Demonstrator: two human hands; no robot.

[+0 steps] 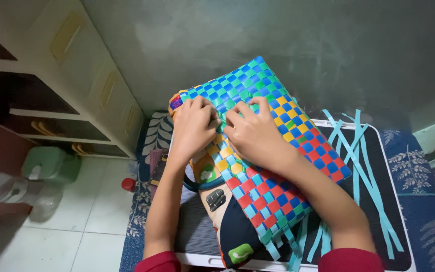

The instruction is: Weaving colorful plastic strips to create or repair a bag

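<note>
A woven mat of plastic strips (278, 151), checkered in blue, green, yellow and red, lies tilted across a dark low table (378, 211). My left hand (191, 128) presses on the mat's upper left part, fingers curled onto the weave. My right hand (252, 133) lies beside it, fingertips pinching at a strip in the green and blue area. Both hands meet near the middle of the weave. Loose light-blue strip ends (283, 244) hang from the mat's lower edge.
Several loose light-blue strips (363, 166) lie fanned on the table's right side. A printed pouch (227, 221) sits under the mat. A white shelf unit (76, 95) stands left, with a green container (49, 163) and a clear bottle (21, 194) on the tiled floor. A leaf-patterned mat (429, 201) lies beneath.
</note>
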